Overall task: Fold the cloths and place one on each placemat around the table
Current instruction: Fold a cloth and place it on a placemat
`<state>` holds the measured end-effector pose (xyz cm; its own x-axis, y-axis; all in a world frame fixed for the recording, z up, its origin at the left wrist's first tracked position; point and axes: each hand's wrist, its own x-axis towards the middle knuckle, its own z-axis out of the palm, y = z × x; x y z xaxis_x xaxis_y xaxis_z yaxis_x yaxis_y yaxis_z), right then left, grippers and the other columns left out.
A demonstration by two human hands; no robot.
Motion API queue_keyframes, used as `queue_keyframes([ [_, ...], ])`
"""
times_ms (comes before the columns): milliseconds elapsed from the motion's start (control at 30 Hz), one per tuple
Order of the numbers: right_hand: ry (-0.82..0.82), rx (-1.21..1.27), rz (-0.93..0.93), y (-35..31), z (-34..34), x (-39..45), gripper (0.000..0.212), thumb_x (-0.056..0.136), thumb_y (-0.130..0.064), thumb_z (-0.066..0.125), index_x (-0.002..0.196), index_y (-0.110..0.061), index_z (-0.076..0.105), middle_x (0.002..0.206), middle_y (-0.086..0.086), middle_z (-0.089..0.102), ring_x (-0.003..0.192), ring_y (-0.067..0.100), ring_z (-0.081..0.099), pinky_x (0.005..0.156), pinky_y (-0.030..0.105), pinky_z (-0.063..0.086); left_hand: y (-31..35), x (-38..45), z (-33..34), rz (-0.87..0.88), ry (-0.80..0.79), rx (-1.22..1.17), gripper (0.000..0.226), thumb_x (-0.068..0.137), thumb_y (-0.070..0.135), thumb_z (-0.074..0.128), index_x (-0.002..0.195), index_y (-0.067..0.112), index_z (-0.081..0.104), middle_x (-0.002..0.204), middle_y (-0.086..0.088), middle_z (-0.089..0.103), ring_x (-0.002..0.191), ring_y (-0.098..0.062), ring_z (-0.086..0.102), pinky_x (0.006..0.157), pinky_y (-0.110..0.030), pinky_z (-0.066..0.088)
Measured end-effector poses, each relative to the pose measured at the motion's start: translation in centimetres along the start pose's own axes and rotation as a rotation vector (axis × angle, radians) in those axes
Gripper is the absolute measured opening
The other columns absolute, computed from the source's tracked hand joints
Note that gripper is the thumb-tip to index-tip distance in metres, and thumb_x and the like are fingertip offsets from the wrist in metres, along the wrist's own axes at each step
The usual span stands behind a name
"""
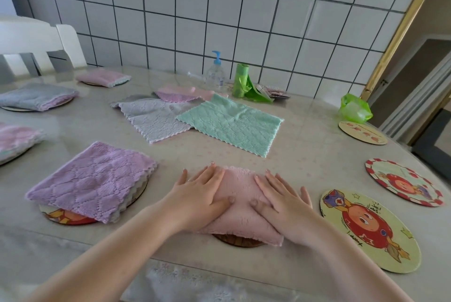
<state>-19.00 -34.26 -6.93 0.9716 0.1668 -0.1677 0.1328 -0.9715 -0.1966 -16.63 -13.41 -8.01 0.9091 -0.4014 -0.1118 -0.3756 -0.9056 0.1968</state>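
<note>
Both hands flat, fingers straight, pressing the folded pink cloth (pixel 240 201): left hand (pixel 199 194) on its left side, right hand (pixel 284 206) on its right. Nothing gripped. Pink cloth sits on a dark mat (pixel 238 241), only the mat's near edge showing under it

All places relative to the pink cloth:
- just left: folded purple cloth (pixel 94 181) on a cartoon mat (pixel 70 219), covered
- far left: three more folded cloths on mats – pink-white one (pixel 15 140) at the frame edge, grey one (pixel 36 96), back pink one (pixel 103 77)
- just right: bare apple mat (pixel 371 231); beyond it a red-rim mat (pixel 404 182), then a small mat (pixel 362 132), all bare
- behind, mid-bench: unfolded cloths in a loose overlap – green cloth (pixel 231 124) lying over the edge of a lilac cloth (pixel 152 118), small pink cloth (pixel 180 93) further back
- back by the tiled wall (pixel 219 9): pump bottle (pixel 216 72), green bag roll (pixel 241 82), syringe (pixel 196 75), clutter too small to tell
- back right: green bag (pixel 355 108), touching the small mat's far edge
- back left: white chair (pixel 36 40) at the bench (pixel 305 150)

Nothing between hands and the unfolded pile
</note>
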Motion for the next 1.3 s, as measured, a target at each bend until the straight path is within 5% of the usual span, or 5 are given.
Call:
queue_keyframes([
  [233,-0.001,-0.039,-0.034,0.1,0.0,0.1,0.091,0.062,-0.077,-0.006,0.146,-0.040,-0.008,0.156,-0.014,-0.012,0.143,0.008,-0.012,0.116,0.048,-0.007,0.2,0.0,-0.6,0.005,-0.028,0.073,0.076,0.090,0.065,0.016,0.148,0.022,-0.007,0.158,0.001,-0.008,0.145,-0.013,-0.006,0.117,-0.046,-0.001],
  [367,0.143,0.021,-0.083,0.9,-0.5,0.9,0.088,0.067,-0.082,0.001,0.143,-0.042,0.022,0.154,-0.017,0.016,0.143,0.004,0.003,0.116,0.047,-0.004,-0.8,1.0,-2.1,0.033,0.015,0.134,0.072,0.092,0.061,0.022,0.149,0.024,0.001,0.158,0.000,0.009,0.145,-0.016,0.006,0.117,-0.045,0.005],
  [633,0.203,0.234,-0.077,3.2,-1.4,8.4,0.033,0.093,-0.040,0.047,0.120,-0.028,0.061,0.147,-0.006,0.036,0.134,0.011,0.035,0.113,0.031,0.025,-5.0,8.2,-4.7,0.079,0.148,0.170,0.044,0.099,0.025,0.030,0.142,0.023,0.034,0.157,-0.001,0.012,0.145,-0.019,0.001,0.117,-0.043,0.004],
  [933,0.202,0.024,-0.061,3.0,-1.9,13.2,0.057,0.082,-0.050,0.033,0.133,-0.030,0.049,0.146,-0.009,0.038,0.135,0.014,0.033,0.113,0.032,0.022,-8.0,13.7,-4.8,0.017,0.030,0.246,0.048,0.095,0.016,0.031,0.142,0.025,0.032,0.158,-0.007,0.000,0.145,-0.025,-0.010,0.116,-0.050,0.001],
  [1300,0.401,0.075,-0.050,3.9,-5.2,13.1,0.037,0.091,-0.026,0.052,0.128,-0.024,0.056,0.134,-0.010,0.051,0.124,0.013,0.046,0.106,0.025,0.030,-11.7,17.4,-5.5,-0.016,0.300,0.014,0.038,0.094,0.024,0.035,0.125,0.021,0.056,0.142,0.008,0.043,0.135,-0.013,0.032,0.112,-0.039,0.021],
])
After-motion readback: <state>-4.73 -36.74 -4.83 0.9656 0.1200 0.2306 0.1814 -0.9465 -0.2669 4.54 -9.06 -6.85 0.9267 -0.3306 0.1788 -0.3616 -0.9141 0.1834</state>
